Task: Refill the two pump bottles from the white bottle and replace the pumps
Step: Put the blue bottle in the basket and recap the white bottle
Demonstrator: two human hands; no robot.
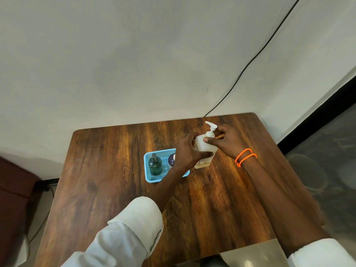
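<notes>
Large white plastic bottle [203,149] with a white pump head [211,128] stands upright on the dark wood-grain worktop [115,189], just right of the light-blue mesh basket [147,170].

Left hand [187,151] wraps the white bottle's body, thumb across its front. Right hand [226,143] sits at the shoulder, thumb on the near side and fingers curled round the pump collar. Pump head still seated.

In the basket: a dark green glass pump bottle [155,165], pump in place, and a dark purple bottle [171,159] largely hidden behind the left forearm; cannot tell whether its pump is on.

Step in hand, as judged: unscrewing the pump of the white bottle so it can pour.

Notes for doing it well:
- Left hand holds the body still against the worktop; only the collar turns.
- Grip the collar, not the nozzle, which would only swivel.
- Lift the dip tube out straight and let it drip into the neck.
- Keep the bottle upright, clear of the basket edge.

An orange cord bracelet [245,157] is on the right wrist.
</notes>
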